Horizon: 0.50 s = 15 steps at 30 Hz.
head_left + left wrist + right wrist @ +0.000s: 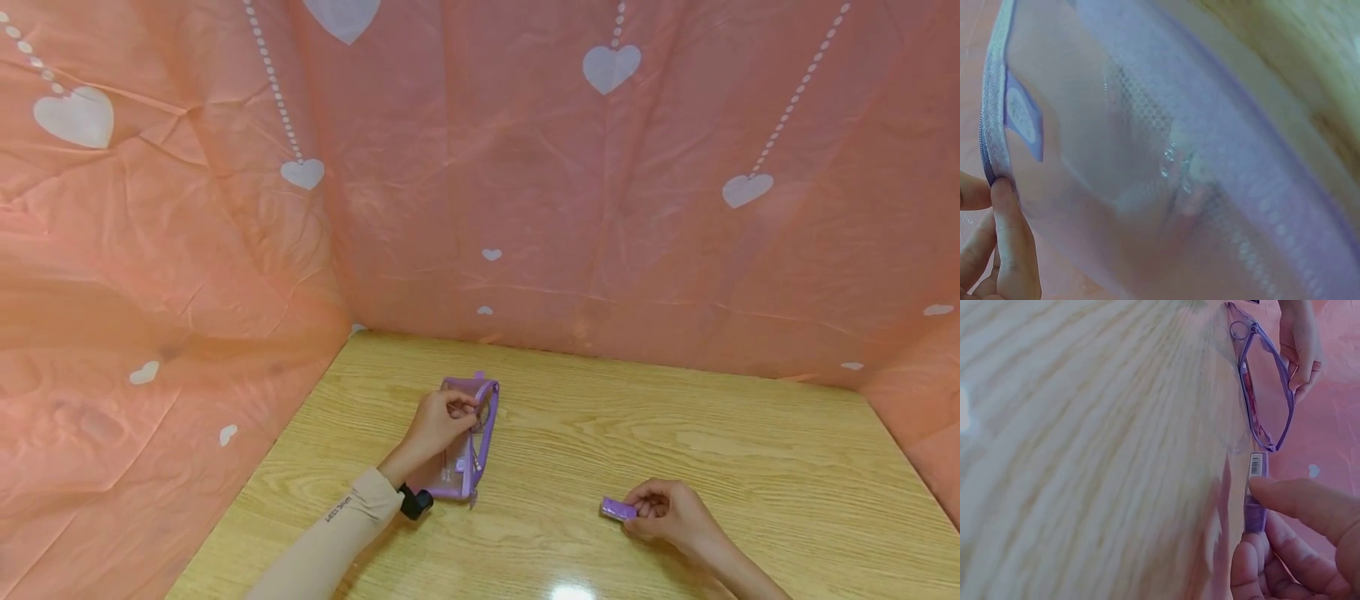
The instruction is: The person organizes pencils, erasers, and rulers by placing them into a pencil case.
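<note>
A see-through pencil pouch with purple zip edging stands on the table, its mouth spread. My left hand pinches the zip edge between thumb and fingers, as the left wrist view of the pouch shows. Through the opening in the right wrist view, a slim reddish pen-like item lies inside. Off to the right, my right hand holds a small purple block between thumb and fingers. That block carries a white barcode label; its exact kind is unclear.
The wood-grain table lies under both hands. A pink sheet with white hearts hangs behind and at the sides. A black wrist device sits on the left wrist beside the pouch.
</note>
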Each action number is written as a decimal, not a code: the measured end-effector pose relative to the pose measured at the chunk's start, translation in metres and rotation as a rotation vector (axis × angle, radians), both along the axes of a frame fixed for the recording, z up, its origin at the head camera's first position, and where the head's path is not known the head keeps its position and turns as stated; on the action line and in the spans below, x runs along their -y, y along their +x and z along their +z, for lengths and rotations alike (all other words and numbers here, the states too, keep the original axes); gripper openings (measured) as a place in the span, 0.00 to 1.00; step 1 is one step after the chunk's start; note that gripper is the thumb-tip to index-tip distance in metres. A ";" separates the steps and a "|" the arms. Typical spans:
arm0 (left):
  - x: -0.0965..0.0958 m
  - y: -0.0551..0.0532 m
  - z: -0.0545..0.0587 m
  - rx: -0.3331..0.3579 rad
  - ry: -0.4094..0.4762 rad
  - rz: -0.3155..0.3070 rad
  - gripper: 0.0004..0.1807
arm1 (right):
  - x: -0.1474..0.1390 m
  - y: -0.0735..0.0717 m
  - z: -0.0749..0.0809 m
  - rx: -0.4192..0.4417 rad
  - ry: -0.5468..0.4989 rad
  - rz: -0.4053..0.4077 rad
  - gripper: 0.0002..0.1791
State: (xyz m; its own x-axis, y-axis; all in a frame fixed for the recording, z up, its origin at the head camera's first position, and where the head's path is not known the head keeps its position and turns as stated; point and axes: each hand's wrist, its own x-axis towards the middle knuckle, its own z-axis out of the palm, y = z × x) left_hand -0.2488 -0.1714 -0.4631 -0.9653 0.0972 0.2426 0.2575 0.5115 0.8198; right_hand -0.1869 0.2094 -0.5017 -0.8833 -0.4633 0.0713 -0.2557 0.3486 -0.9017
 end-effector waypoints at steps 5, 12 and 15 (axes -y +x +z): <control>0.000 0.000 -0.001 -0.003 0.006 0.001 0.08 | 0.004 -0.003 0.001 -0.043 0.004 -0.012 0.10; 0.000 0.001 -0.001 0.003 0.018 0.003 0.08 | 0.014 -0.008 0.004 0.000 -0.013 -0.022 0.12; 0.000 0.000 -0.001 0.005 0.022 0.004 0.08 | 0.018 -0.011 0.005 0.031 -0.025 -0.028 0.12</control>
State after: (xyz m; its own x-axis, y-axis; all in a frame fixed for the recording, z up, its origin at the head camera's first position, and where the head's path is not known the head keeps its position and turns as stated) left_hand -0.2484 -0.1710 -0.4644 -0.9668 0.0880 0.2400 0.2516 0.4944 0.8321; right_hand -0.1977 0.1911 -0.4966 -0.8977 -0.4372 0.0544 -0.2177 0.3329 -0.9175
